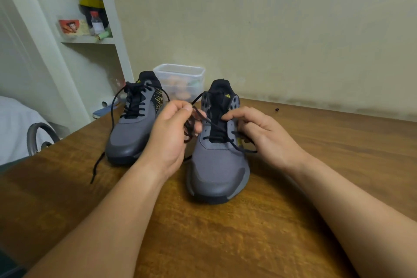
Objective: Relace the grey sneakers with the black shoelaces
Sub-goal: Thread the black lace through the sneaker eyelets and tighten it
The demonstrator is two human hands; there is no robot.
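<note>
Two grey sneakers stand side by side on the wooden table, toes toward me. The left sneaker (132, 128) is laced with a black shoelace whose loose end (97, 165) trails over the table. The right sneaker (217, 160) has a black shoelace (216, 130) threaded only through its lowest eyelets. My left hand (173, 133) pinches a bunched part of that lace beside the shoe's left side. My right hand (259, 131) has its fingers curled at the shoe's right eyelets, holding the lace's other strand there.
A clear plastic container (180, 79) stands behind the sneakers against the wall. A small dark object (277, 109) lies on the wooden table (225, 232) at the back right. White shelves (90, 38) with bottles stand at the left, and a chair back (38, 135) beside the table edge.
</note>
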